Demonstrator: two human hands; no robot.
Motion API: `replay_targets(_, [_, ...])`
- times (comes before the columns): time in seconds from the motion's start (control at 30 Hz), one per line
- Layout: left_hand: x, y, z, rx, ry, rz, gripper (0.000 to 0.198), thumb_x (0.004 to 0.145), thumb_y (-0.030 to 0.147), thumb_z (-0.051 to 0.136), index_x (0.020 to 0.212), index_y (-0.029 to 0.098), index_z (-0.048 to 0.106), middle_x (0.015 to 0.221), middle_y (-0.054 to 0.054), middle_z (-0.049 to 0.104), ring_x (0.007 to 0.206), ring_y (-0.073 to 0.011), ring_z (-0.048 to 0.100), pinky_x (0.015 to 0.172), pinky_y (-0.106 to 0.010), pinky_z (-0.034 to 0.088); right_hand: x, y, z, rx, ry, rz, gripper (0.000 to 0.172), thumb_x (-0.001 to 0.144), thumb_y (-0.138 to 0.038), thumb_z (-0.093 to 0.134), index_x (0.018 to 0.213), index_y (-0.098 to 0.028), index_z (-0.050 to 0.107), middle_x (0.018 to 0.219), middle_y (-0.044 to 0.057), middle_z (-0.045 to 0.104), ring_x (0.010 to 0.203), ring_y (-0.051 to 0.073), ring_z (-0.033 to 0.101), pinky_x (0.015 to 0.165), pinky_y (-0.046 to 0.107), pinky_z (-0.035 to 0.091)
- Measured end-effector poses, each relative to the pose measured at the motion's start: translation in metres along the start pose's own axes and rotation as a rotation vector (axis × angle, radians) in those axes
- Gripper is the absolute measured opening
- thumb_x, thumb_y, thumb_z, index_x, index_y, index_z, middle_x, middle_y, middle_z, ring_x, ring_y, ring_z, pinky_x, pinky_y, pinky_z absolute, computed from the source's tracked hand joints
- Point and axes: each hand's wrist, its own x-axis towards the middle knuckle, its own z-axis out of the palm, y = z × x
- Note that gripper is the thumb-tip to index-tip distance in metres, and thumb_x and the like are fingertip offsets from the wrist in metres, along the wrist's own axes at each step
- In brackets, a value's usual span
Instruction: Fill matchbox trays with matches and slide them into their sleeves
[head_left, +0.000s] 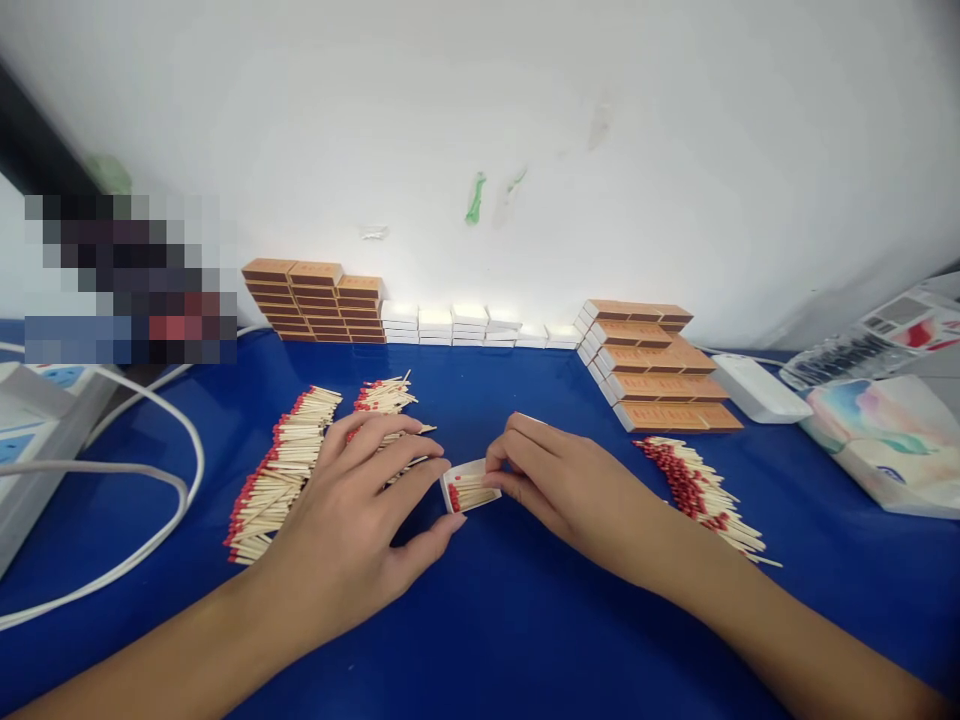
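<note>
A printed tissue pack (pixel 885 440) lies on the blue desk (pixel 495 630). Just left of the pack sits a white case (pixel 761 388); behind the pack, clear ribbed plastic (pixel 829 352) and a pale wall (pixel 675 150). Far left of the pack, white cables (pixel 199 465) loop near a power strip (pixel 56 425).

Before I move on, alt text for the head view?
Left hand and right hand frame a small white tray of red-tipped wooden matches over a blue tabletop. Loose match piles flank them; orange-brown cardboard boxes stand stacked behind.
</note>
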Motion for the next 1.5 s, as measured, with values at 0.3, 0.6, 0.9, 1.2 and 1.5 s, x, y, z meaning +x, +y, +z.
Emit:
replay_targets(0.3, [0.002, 0.002, -0.001, -0.017, 0.012, -0.006, 0.018, 0.1, 0.026, 0.075, 0.117, 0.022, 0.07, 0.115, -0.004, 0.081, 0.122, -0.0293, 0.069, 0.111, -0.053, 0.046, 0.0, 0.033, -0.018, 0.012, 0.177, 0.24, 0.016, 0.111, -0.029, 0.057, 0.104, -0.022, 0.069, 0.095, 0.005, 0.068, 0.077, 0.018, 0.063, 0.07, 0.032, 0.046])
replay_targets(0.6, [0.002, -0.001, -0.004, 0.003, 0.018, 0.01, 0.019, 0.1, 0.026, 0.075, 0.118, 0.021, 0.071, 0.117, -0.006, 0.08, 0.122, -0.0303, 0.069, 0.11, -0.055, 0.048, -0.006, 0.07, -0.013, -0.107, -0.085, 0.452, 0.02, 0.108, -0.032, 0.056, 0.095, -0.022, 0.067, 0.1, 0.007, 0.07, 0.078, 0.021, 0.065, 0.071, 0.035, 0.047])
replay_targets(0.9, [0.001, -0.003, -0.003, 0.016, -0.011, -0.005, 0.02, 0.101, 0.027, 0.075, 0.119, 0.021, 0.072, 0.118, -0.007, 0.08, 0.123, -0.0316, 0.068, 0.11, -0.056, 0.047, -0.004, 0.042, -0.018, -0.012, -0.034, 0.293, 0.019, 0.113, -0.031, 0.051, 0.1, -0.023, 0.062, 0.106, 0.006, 0.069, 0.085, 0.02, 0.067, 0.073, 0.033, 0.048])
replay_targets(1.2, [0.0, -0.002, -0.001, 0.007, -0.027, -0.022, 0.018, 0.101, 0.027, 0.074, 0.118, 0.021, 0.072, 0.117, -0.006, 0.08, 0.124, -0.0313, 0.068, 0.112, -0.056, 0.045, -0.004, 0.027, -0.015, -0.089, -0.051, 0.301, 0.016, 0.111, -0.027, 0.054, 0.099, -0.023, 0.063, 0.103, 0.007, 0.07, 0.08, 0.021, 0.066, 0.071, 0.034, 0.049])
replay_targets(1.5, [0.001, -0.002, -0.001, -0.002, 0.0, -0.005, 0.019, 0.1, 0.026, 0.074, 0.118, 0.022, 0.071, 0.116, -0.006, 0.081, 0.121, -0.0301, 0.069, 0.112, -0.055, 0.046, -0.006, 0.054, -0.015, -0.177, -0.09, 0.412, 0.01, 0.106, -0.029, 0.063, 0.099, -0.022, 0.065, 0.1, 0.006, 0.069, 0.08, 0.021, 0.066, 0.07, 0.034, 0.046])
